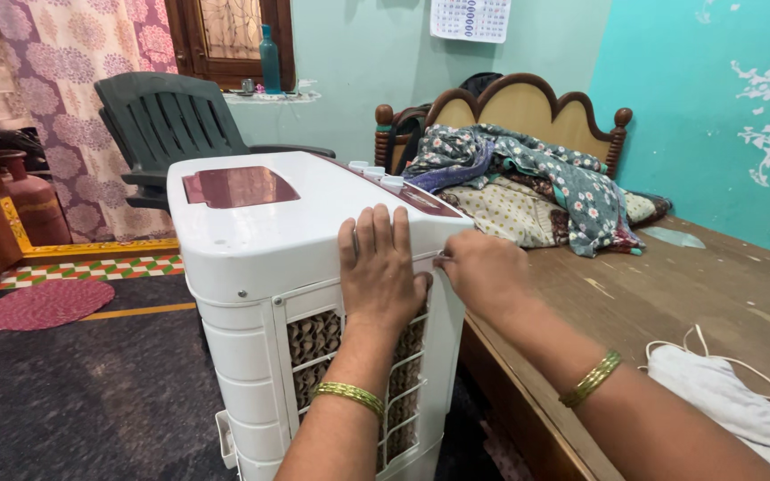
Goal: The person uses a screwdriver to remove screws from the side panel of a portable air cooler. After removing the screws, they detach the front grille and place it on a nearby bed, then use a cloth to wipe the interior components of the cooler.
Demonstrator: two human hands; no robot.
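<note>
The left hand (379,267) is laid flat on the side of a white air cooler (314,294), near its top edge. The fingers (376,233) are held straight and close together, pointing up, so nothing is gripped; the hand is only pressed against the plastic. The right hand (483,270) is placed just beside it, at the corner of the cooler. Its fingers are curled in, and something small seems to be pinched at the edge, but what it is cannot be told. A gold bangle (349,395) is worn on the left wrist and another bangle (590,379) on the right.

The cooler is stood on the dark floor, right against a wooden bed (697,285). A grille with brown pads (314,337) behind it is seen under the left hand. A dark red panel (238,186) is set into the cooler's top.

On the bed, a heap of flowered cloths (536,178) is piled near the headboard, and a white cloth with strings (724,392) is laid close to the right arm. A dark green plastic chair (167,125) is stood behind the cooler, and a red gas cylinder (33,200) is seen at the far left.
</note>
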